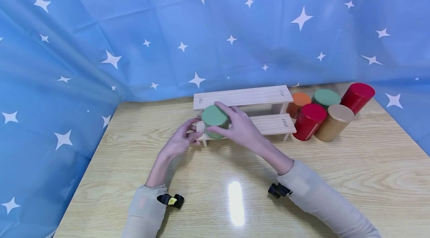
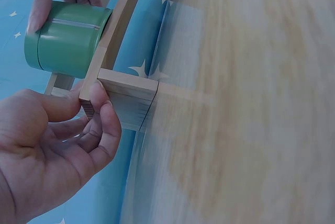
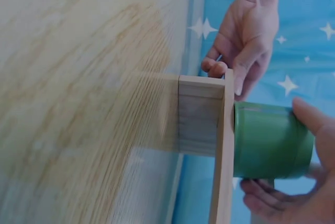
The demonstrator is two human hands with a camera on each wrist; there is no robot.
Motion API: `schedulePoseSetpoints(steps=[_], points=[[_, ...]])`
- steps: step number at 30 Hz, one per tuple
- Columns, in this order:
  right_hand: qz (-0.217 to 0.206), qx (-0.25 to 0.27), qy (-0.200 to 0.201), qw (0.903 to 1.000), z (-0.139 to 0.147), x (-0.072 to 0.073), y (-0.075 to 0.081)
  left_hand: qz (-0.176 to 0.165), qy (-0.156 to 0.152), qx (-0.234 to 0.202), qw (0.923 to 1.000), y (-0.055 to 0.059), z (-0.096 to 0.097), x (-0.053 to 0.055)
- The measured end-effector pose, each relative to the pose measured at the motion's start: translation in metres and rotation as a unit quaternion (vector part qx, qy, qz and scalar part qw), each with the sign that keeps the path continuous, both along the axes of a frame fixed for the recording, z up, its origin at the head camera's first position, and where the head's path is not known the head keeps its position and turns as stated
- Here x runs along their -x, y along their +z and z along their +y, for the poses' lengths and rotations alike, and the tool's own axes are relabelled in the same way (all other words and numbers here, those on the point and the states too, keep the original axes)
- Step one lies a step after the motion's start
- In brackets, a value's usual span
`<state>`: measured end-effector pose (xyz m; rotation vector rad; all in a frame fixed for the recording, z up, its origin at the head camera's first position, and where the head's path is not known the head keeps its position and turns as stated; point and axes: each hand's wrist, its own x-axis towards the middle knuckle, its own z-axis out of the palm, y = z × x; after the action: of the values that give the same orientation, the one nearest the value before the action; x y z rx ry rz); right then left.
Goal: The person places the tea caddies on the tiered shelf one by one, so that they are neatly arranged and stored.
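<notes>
A green lidded canister [image 1: 215, 117] stands upright at the left end of the lower step of a pale wooden two-tier rack [image 1: 268, 125]. My right hand [image 1: 240, 127] grips it from the right, thumb on the near side and fingers round the far side. In the right wrist view the base of the green canister [image 3: 269, 143] meets the board. My left hand [image 1: 181, 137] pinches the left end of that same lower board, the thumb above it and curled fingers below, as the left wrist view shows at the board's end [image 2: 90, 96].
Right of the rack stand an orange canister [image 1: 298, 103], another green one [image 1: 326, 98], a tan one [image 1: 335, 122] and two red ones, the nearer red canister [image 1: 309, 121] close to the rack. A blue star-patterned curtain [image 1: 215, 36] hangs behind the wooden table [image 1: 201, 200].
</notes>
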<state>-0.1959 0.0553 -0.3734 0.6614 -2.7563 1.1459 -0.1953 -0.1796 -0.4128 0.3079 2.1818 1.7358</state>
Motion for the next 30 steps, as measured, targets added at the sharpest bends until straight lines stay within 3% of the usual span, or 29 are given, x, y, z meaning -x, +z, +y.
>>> schedulePoseSetpoints(steps=[13, 21, 30], points=[[-0.01, -0.009, 0.002, 0.9999, 0.003, -0.001, -0.001, 0.002, 0.004, -0.005, 1.0, -0.002, 0.0, 0.001], [-0.021, 0.015, -0.002, 0.9997, 0.011, -0.006, 0.003, 0.001, 0.007, -0.003, 1.0, -0.001, 0.001, 0.0], [0.021, 0.039, -0.007, 0.999, 0.028, -0.011, 0.01, 0.001, 0.01, -0.004, 0.9999, -0.001, 0.0, -0.001]])
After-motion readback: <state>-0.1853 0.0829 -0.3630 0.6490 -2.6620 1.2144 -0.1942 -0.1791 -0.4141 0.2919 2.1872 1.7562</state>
